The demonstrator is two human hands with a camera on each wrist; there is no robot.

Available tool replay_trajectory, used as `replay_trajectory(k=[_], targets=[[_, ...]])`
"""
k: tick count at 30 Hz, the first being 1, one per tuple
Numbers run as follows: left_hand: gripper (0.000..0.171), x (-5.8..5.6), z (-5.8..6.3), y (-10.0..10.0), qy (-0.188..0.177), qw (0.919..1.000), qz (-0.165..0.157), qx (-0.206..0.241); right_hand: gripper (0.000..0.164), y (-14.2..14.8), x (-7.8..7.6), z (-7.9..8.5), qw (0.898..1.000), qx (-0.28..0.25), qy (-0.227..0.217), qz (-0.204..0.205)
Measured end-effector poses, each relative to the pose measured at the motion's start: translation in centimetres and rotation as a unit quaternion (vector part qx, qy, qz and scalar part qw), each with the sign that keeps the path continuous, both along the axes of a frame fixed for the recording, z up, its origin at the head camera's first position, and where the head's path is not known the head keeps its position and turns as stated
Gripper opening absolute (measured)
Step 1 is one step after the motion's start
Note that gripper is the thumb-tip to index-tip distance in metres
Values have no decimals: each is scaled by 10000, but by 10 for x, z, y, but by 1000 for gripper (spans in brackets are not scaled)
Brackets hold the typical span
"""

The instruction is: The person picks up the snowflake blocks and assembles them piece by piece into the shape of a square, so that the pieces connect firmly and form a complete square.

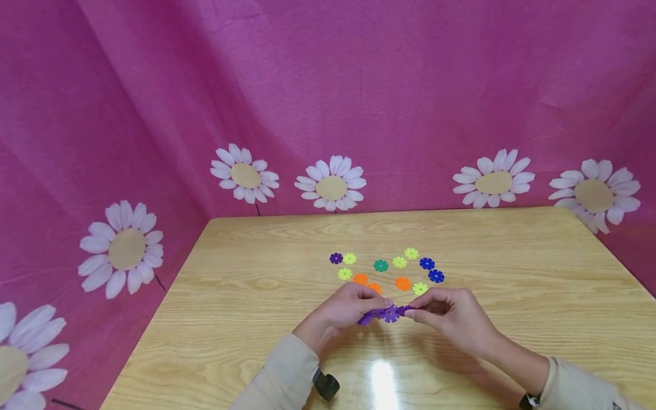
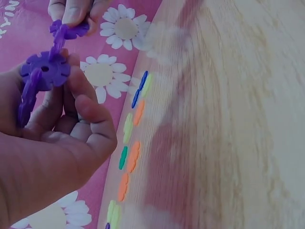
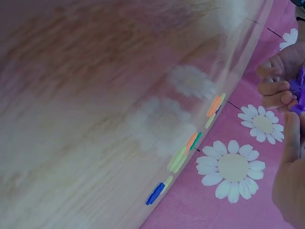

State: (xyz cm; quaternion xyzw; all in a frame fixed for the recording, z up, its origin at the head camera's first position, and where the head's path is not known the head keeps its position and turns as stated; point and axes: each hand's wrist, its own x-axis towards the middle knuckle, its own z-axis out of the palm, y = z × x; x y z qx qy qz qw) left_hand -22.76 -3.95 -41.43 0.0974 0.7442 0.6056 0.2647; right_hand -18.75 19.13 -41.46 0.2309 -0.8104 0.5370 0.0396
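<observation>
Between both hands, above the table, is a short chain of purple notched discs (image 1: pixel 391 314) slotted into each other at angles. The left hand (image 1: pixel 344 312) pinches one end of this chain between thumb and fingers. In the left wrist view, a purple disc (image 2: pixel 45 71) with a centre hole faces the camera beside the left hand (image 2: pixel 71 124). At the other end, the right hand (image 1: pixel 456 319) pinches a purple disc with thumb and index finger. The right wrist view shows only part of the purple chain (image 3: pixel 298 90) at its right edge.
Loose notched discs lie on the wooden table (image 1: pixel 246 296) beyond the hands: several yellow-green ones (image 1: pixel 400 262), orange ones (image 1: pixel 402 283), blue ones (image 1: pixel 427 263), one green disc (image 1: pixel 381 266) and one dark purple disc (image 1: pixel 335 258). A pink flowered cloth (image 1: pixel 400 102) hangs behind the table.
</observation>
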Motion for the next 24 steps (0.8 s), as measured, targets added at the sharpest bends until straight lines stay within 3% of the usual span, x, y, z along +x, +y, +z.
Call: replay_trajectory(k=[7, 14, 19, 24], targets=[[29, -2, -1, 1, -127, 9995, 114, 280, 13, -2, -3, -3, 9998, -89, 147, 63], [27, -4, -1, 0, -60, 10000, 5, -61, 8, 3, -12, -2, 9996, -22, -151, 220], [25, -6, -3, -1, 330, 9980, -151, -525, 9, 7, -18, -7, 9990, 14, -335, 291], [24, -4, -4, -2, 950, 9932, 20, -673, 12, 8, -22, -11, 9981, 17, -515, 342]])
